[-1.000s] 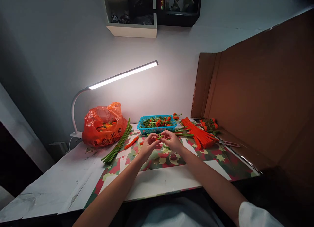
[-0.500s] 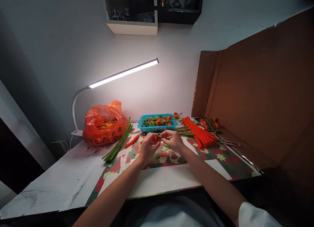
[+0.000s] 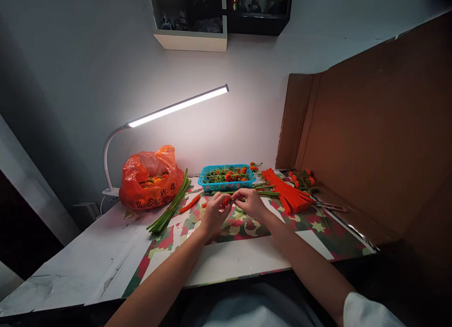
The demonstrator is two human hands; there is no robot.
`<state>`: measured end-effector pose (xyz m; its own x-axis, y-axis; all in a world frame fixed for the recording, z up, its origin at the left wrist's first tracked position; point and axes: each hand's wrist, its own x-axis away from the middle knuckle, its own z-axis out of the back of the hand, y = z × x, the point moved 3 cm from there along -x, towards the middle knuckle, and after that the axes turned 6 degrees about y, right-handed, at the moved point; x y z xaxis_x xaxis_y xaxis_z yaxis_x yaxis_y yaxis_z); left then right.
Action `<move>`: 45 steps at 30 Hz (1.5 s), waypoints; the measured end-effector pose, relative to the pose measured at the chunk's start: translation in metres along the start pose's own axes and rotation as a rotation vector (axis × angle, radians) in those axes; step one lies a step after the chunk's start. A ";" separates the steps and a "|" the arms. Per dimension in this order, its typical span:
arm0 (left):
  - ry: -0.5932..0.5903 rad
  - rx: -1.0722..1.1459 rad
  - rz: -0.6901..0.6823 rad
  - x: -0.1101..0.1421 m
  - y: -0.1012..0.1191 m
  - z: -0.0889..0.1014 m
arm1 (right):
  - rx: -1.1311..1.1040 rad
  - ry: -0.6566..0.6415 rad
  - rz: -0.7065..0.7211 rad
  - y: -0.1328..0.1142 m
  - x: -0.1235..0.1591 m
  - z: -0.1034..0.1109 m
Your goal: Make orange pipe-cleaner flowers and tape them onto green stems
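Observation:
Both hands meet over the middle of the table. My left hand is closed around a small orange-red artificial flower, partly hidden by the fingers. My right hand pinches at the flower's green base, thumb and forefinger pressed together. Just behind the hands stands a blue plastic basket with several orange flowers on green stems in it. Right of my right hand lies a fanned bundle of red-orange pipe cleaners. A short coiled orange piece lies left of my left hand.
A bundle of green stems lies at the left, beside an orange plastic bag of flowers. A lit desk lamp reaches over from the left. Scissors and more orange flowers lie at the right, near a cardboard panel.
The fingers of both hands have shifted slightly around the small flower, and the right hand sits a touch farther right. Everything else on the table looks the same.

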<state>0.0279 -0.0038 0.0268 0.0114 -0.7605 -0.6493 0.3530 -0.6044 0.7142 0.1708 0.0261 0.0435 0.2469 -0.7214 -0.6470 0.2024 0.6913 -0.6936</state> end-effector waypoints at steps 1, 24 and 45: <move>-0.011 0.010 0.016 0.000 0.000 0.000 | 0.001 0.001 -0.005 0.000 0.000 0.000; -0.095 0.666 0.702 -0.003 -0.026 -0.013 | 0.428 0.034 0.477 -0.011 0.012 0.000; 0.136 -0.014 -0.002 -0.005 0.001 0.003 | -0.204 0.164 -0.114 0.010 0.012 -0.018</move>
<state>0.0255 -0.0012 0.0319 0.1369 -0.7199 -0.6805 0.3657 -0.6017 0.7101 0.1592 0.0239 0.0233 0.0738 -0.8026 -0.5919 0.0210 0.5946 -0.8037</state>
